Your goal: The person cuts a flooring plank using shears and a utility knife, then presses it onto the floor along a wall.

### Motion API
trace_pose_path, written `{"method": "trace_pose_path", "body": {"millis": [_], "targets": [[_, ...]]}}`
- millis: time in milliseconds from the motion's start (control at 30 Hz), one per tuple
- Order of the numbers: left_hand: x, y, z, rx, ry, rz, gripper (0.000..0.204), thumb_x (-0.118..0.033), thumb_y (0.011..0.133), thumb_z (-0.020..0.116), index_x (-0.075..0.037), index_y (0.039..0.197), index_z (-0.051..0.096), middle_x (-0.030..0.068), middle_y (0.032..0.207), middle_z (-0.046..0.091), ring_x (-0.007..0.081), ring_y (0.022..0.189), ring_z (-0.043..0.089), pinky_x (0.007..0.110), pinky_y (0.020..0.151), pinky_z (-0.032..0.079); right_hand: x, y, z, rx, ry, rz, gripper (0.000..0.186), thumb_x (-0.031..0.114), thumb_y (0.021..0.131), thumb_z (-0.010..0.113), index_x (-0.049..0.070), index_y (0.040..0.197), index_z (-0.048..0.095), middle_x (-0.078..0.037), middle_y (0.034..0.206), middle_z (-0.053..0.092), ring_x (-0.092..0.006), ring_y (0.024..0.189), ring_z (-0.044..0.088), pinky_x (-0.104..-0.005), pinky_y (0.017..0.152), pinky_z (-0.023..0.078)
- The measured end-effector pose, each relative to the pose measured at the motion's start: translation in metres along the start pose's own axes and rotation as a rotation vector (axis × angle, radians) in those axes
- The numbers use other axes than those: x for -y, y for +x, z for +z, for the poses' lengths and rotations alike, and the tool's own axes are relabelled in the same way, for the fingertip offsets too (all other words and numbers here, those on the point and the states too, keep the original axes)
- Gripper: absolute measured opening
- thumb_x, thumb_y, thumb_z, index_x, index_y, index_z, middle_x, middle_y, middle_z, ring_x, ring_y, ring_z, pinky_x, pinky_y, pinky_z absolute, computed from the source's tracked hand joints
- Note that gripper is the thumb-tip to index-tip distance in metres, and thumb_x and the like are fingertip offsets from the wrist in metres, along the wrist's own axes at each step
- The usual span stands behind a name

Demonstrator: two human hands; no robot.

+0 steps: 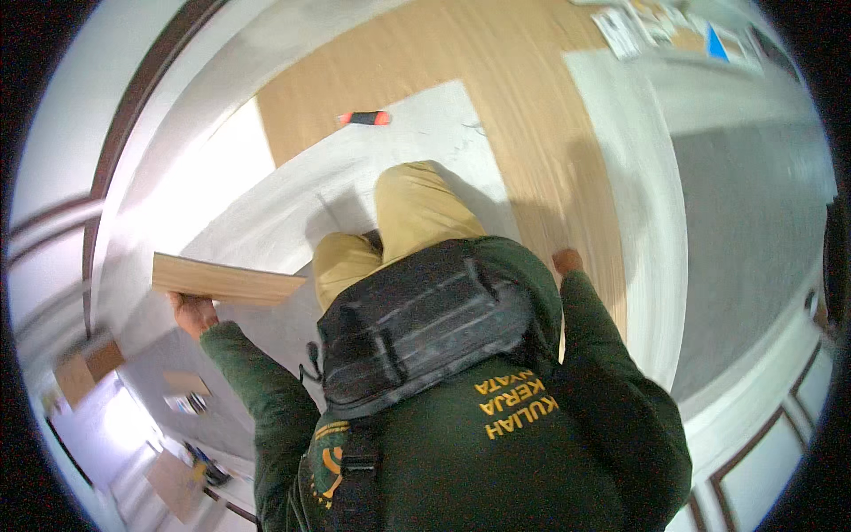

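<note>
My left hand (193, 313) grips a short wood-grain plank (232, 280) by its near edge, holding it off to my left. My right hand (567, 260) is low on my right, over or against the laid wood-grain floor strip (541, 133); its fingers are blurred, and whether it holds anything does not show. Ahead of my knees lies a red-and-black tool (365, 118) that looks like a utility knife, on the border between the wood-grain covering and the pale grey floor.
Wood-grain covering turns a corner ahead of my bent knees. Papers and a blue piece (716, 44) lie at the far right. On the left are a brown box (87, 371), a roundish container (188, 403) and a loose board (175, 483). A dark-trimmed white wall (62, 160) borders that side.
</note>
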State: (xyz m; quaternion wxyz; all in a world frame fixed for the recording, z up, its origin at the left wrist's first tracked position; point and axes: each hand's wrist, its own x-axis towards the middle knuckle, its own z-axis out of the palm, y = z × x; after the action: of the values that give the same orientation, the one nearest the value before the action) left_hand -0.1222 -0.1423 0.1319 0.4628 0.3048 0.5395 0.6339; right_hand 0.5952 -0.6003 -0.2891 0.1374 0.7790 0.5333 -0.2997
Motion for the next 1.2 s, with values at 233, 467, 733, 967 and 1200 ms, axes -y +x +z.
{"method": "trace_pose_path", "body": {"millis": [233,467,733,967,1200], "targets": [[-0.130,-0.049,-0.163,-0.262,-0.134,0.172,0.039,-0.025,0.099,0.056,0.000,0.129,0.055,0.0119,0.130,0.060,0.0278,0.116,0.059,0.043,0.098,0.049,0.016,0.071,-0.102,-0.096,-0.144,-0.382,0.018,0.017,0.086,0.064,0.004,0.096,0.071,-0.014,0.090,0.071,-0.0282,0.083,0.068,-0.0408,0.068,0.053],[-0.136,-0.213,-0.254,-0.694,0.008,0.333,0.030,-0.025,0.096,0.058,-0.001,0.113,0.064,0.0067,0.110,0.067,0.0204,0.098,0.063,0.034,0.086,0.050,0.073,0.124,-0.244,0.267,0.517,0.083,0.021,0.019,0.088,0.063,0.004,0.100,0.070,-0.015,0.095,0.070,-0.0289,0.087,0.067,-0.0410,0.072,0.052],[0.125,-0.435,-0.270,-1.031,0.311,-0.476,0.052,-0.045,0.097,0.052,0.001,0.116,0.065,0.0175,0.119,0.065,0.0296,0.108,0.061,0.042,0.093,0.046,0.153,0.147,-0.345,0.372,0.281,0.018,0.024,0.020,0.089,0.061,0.003,0.105,0.068,-0.016,0.100,0.069,-0.0296,0.092,0.065,-0.0412,0.077,0.051],[0.310,-0.418,-0.171,-0.594,0.827,-1.137,0.061,-0.052,0.098,0.042,0.001,0.118,0.066,0.0263,0.128,0.059,0.0423,0.117,0.057,0.048,0.103,0.041,0.150,0.125,-0.386,0.320,0.245,0.076,0.026,0.021,0.090,0.060,0.003,0.109,0.067,-0.017,0.104,0.068,-0.0302,0.096,0.064,-0.0414,0.081,0.050],[0.452,-0.475,-0.213,-0.183,1.204,-1.038,0.054,-0.046,0.097,0.042,-0.003,0.119,0.065,0.0213,0.122,0.063,0.0391,0.113,0.060,0.047,0.099,0.045,0.161,0.102,-0.387,0.342,0.244,0.082,0.029,0.022,0.091,0.059,0.003,0.112,0.065,-0.017,0.109,0.067,-0.0309,0.101,0.063,-0.0416,0.085,0.049]]}}
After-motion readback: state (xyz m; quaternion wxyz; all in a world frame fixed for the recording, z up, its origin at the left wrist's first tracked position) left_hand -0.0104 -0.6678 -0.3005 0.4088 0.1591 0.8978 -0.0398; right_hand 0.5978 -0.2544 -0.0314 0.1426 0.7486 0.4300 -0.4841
